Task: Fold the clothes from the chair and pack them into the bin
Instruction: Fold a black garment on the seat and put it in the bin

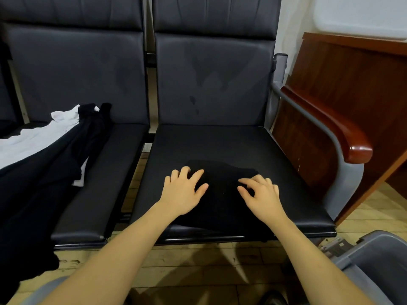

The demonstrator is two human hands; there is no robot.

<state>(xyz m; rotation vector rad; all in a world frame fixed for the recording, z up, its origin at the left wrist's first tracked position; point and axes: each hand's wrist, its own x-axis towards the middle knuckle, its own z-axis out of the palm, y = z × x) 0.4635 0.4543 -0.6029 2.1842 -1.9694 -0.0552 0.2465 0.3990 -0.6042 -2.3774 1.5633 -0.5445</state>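
A folded black garment (222,199) lies on the front half of the right chair seat (220,142). My left hand (184,191) rests flat on the garment's left part with fingers spread. On the garment's right part sits my right hand (259,194), fingers slightly bent and thumb near the forefinger; no clear pinch of cloth shows. A heap of black clothes (44,172) and a white garment (28,139) covers the left chair seat (105,177) and hangs over its front edge. The grey bin (370,256) stands on the floor at the lower right.
The right chair has a grey armrest with a brown wooden top (330,128). A brown wooden desk panel (343,84) stands behind it. Wooden floor (198,267) runs between the chairs and me. A dark shoe tip (273,298) shows at the bottom.
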